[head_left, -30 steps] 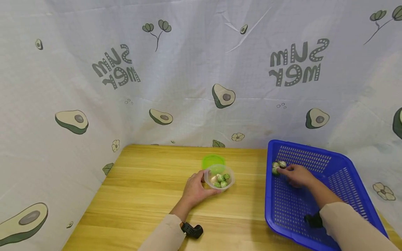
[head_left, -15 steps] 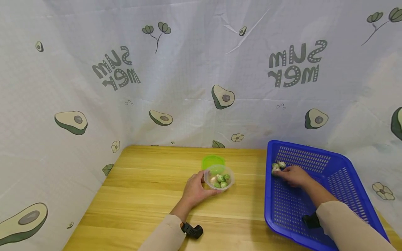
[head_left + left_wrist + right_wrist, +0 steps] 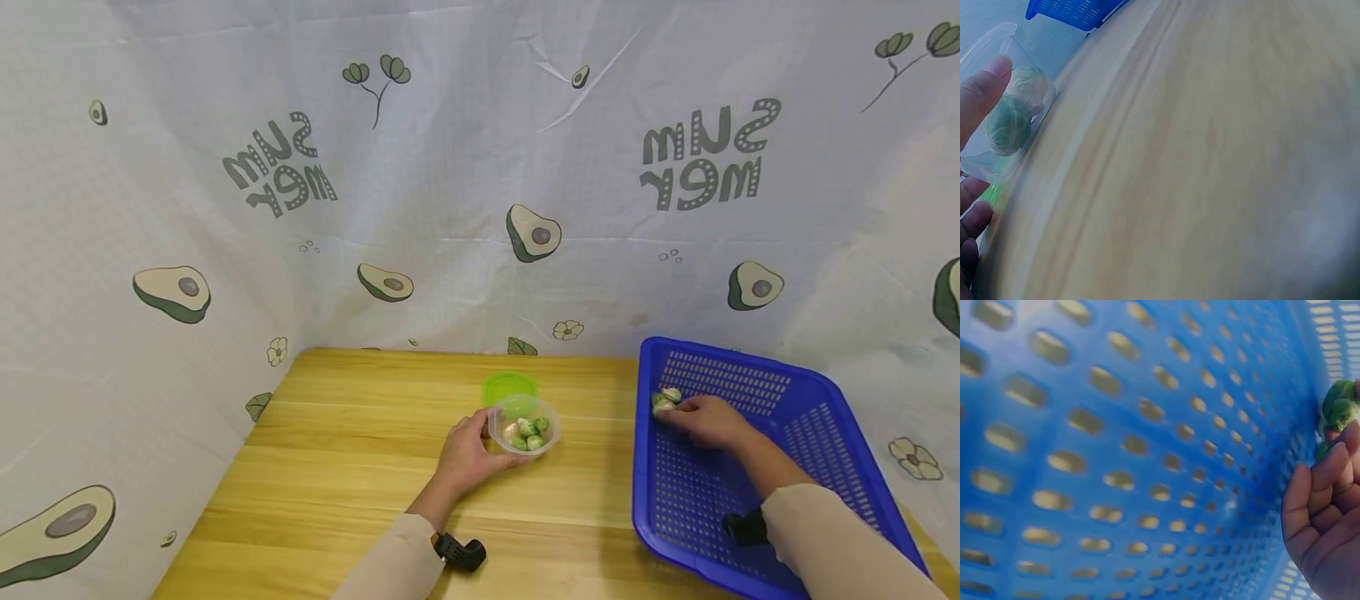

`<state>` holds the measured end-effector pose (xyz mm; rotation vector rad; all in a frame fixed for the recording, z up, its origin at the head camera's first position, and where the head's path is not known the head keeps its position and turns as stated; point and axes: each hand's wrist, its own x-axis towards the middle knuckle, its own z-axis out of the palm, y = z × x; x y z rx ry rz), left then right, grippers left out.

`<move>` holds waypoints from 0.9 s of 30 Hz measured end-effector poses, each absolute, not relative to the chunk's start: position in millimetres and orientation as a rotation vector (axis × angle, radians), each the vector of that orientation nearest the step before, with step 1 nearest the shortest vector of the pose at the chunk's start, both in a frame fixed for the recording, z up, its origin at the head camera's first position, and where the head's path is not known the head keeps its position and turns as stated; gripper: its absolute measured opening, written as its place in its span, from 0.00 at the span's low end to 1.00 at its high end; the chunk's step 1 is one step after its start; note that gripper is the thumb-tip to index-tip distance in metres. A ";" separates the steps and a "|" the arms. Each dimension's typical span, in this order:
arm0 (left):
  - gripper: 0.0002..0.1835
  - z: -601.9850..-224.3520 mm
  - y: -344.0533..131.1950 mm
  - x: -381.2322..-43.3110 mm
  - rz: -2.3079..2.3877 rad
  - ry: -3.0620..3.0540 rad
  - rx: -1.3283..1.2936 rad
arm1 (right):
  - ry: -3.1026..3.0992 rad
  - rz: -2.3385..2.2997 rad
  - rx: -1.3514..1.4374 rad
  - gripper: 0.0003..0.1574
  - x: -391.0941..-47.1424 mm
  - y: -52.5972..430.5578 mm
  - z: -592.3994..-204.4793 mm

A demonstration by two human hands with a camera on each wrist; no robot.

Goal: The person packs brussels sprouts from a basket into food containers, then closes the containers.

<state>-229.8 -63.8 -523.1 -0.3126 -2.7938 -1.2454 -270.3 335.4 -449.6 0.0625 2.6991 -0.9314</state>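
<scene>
Right hand [image 3: 708, 422] shifted slightly; now pinches Brussels sprout [image 3: 663, 409] at fingertips, inside blue basket [image 3: 642, 492] around it; grasp seems secured. Left hand [image 3: 467, 454] grips clear container [image 3: 555, 428], sprouts within.

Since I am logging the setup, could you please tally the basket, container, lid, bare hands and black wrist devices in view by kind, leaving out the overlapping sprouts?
Blue basket: 1
Clear container: 1
Green lid: 1
Bare hands: 2 (left hand, right hand)
Black wrist devices: 2 (left device, right device)
Total: 7
</scene>
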 end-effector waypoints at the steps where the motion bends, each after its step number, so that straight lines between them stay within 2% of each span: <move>1: 0.52 -523.7 -63.7 -229.8 -1.242 -2.793 -0.314 | 2.711 -0.933 0.064 0.28 -270.3 337.4 -449.3; 4: 0.52 -524.7 -63.4 -229.8 -1.242 -2.785 -0.320 | 2.774 -0.935 0.063 0.33 -270.4 342.5 -445.5; 8: 0.52 -524.8 -63.2 -229.8 -1.231 -2.792 -0.317 | 2.871 -0.930 0.071 0.43 -269.6 344.4 -438.3; 12: 0.52 -523.8 -63.2 -229.5 -1.237 -2.802 -0.306 | 2.931 -0.956 0.052 0.47 -268.3 338.2 -428.8; 18: 0.51 -521.6 -63.6 -229.0 -1.258 -2.796 -0.296 | 2.999 -0.964 -0.041 0.46 -264.7 318.3 -407.0; 27: 0.52 -519.1 -63.9 -228.4 -1.260 -2.811 -0.290 | 2.993 -1.022 -0.196 0.40 -256.1 284.4 -381.8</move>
